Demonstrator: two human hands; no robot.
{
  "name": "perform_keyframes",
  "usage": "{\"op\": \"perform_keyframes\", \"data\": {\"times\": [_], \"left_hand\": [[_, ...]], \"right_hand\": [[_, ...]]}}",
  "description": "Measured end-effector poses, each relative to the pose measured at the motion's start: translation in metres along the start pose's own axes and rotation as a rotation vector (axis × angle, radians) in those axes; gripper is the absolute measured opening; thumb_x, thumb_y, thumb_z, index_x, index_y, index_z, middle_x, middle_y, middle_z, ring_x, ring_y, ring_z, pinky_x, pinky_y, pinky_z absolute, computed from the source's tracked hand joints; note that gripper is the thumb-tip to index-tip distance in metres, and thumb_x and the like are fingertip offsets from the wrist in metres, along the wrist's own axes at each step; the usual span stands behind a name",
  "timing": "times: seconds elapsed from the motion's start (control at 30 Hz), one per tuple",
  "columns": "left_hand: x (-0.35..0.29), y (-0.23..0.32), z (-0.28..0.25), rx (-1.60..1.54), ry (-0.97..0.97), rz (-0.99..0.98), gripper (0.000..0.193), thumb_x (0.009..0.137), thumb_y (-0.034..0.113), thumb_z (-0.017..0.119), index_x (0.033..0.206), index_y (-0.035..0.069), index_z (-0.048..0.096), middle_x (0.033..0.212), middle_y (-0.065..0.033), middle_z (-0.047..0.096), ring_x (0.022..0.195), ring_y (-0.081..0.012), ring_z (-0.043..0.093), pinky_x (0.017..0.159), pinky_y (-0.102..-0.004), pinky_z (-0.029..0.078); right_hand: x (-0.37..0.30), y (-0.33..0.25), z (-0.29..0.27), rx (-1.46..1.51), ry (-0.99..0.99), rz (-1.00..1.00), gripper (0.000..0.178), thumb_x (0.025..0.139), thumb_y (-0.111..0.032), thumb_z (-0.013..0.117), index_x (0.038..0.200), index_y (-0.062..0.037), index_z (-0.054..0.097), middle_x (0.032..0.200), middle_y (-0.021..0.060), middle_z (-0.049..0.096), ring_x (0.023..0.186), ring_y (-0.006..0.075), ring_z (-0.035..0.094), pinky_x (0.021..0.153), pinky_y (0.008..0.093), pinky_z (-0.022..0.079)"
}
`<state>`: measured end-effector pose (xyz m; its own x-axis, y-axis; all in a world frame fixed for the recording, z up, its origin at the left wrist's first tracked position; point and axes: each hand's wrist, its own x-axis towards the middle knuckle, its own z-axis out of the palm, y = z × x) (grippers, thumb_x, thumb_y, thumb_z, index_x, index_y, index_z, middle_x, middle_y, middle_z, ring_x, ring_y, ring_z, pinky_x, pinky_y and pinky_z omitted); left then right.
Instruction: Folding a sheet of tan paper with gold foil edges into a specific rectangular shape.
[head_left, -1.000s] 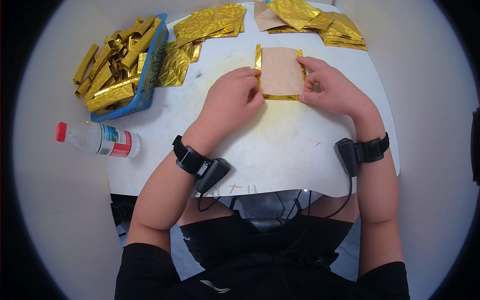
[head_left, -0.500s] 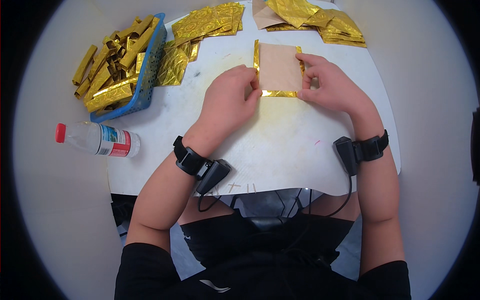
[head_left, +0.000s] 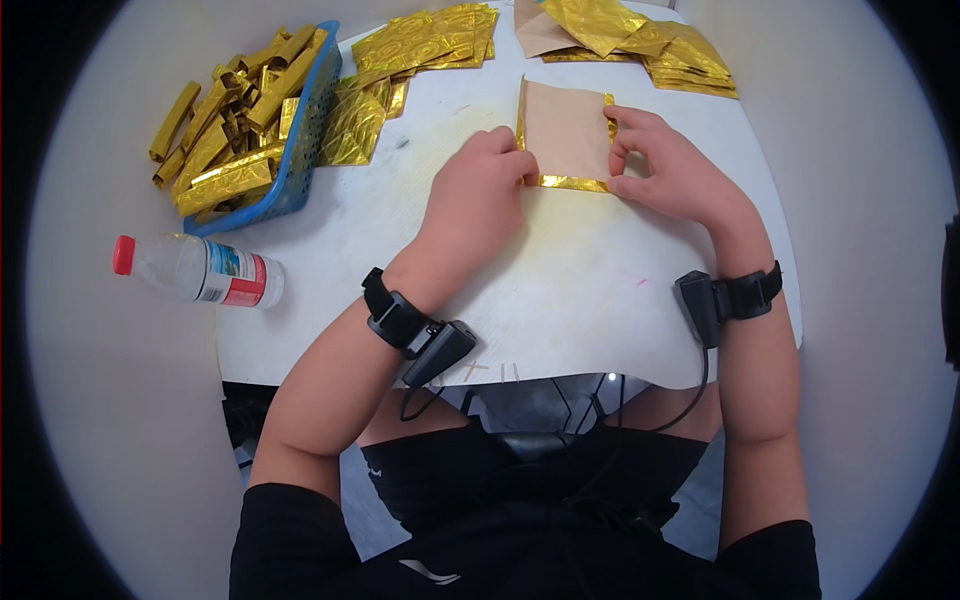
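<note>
Touching paper (head_left: 568, 132), left fingers (head_left: 520, 163) curled, right fingers (head_left: 636, 118) parted.

The left hand (head_left: 478, 190) hides the lower-left corner of the gold-edged sheet (head_left: 566, 130); the right hand (head_left: 672, 172) covers part of its right strip; the upper edge crops the right-hand gold stack (head_left: 692, 66); rolls (head_left: 232, 182) conceal the basket's (head_left: 303, 150) floor

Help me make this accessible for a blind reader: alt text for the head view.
A person's left hand and right hand touch opposite sides of a brown sheet with gold edging on a white table. Gold sheets lie beyond; at left are a blue basket heaped with folded gold pieces and a red-capped bottle.
</note>
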<state>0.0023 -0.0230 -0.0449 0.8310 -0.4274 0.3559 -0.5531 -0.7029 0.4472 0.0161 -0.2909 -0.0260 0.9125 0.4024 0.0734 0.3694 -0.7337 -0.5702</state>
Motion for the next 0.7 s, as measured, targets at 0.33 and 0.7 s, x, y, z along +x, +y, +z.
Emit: {"op": "perform_keyframes", "data": {"times": [0.33, 0.7], "left_hand": [[-0.002, 0.01, -0.009, 0.099, -0.001, 0.045, 0.011, 0.09, 0.005, 0.065, 0.094, 0.0, 0.074, 0.098, -0.0125, 0.073, 0.103, -0.0338, 0.068, 0.091, -0.0449, 0.056], [0.001, 0.0, 0.003, 0.269, 0.05, 0.048, 0.043, 0.1, 0.032, 0.064, 0.121, -0.006, 0.064, 0.125, -0.0235, 0.069, 0.124, -0.0375, 0.062, 0.102, -0.0477, 0.05]], "right_hand": [[-0.001, -0.005, 0.0, -0.127, 0.043, 0.009, 0.022, 0.085, -0.023, 0.079, 0.089, -0.0049, 0.067, 0.159, 0.0225, 0.051, 0.149, 0.0367, 0.046, 0.118, 0.0414, 0.044], [-0.009, -0.043, 0.006, -0.231, 0.044, -0.066, 0.029, 0.08, -0.027, 0.08, 0.083, -0.0015, 0.067, 0.106, 0.0128, 0.062, 0.105, 0.0312, 0.063, 0.089, 0.0409, 0.056]]}}
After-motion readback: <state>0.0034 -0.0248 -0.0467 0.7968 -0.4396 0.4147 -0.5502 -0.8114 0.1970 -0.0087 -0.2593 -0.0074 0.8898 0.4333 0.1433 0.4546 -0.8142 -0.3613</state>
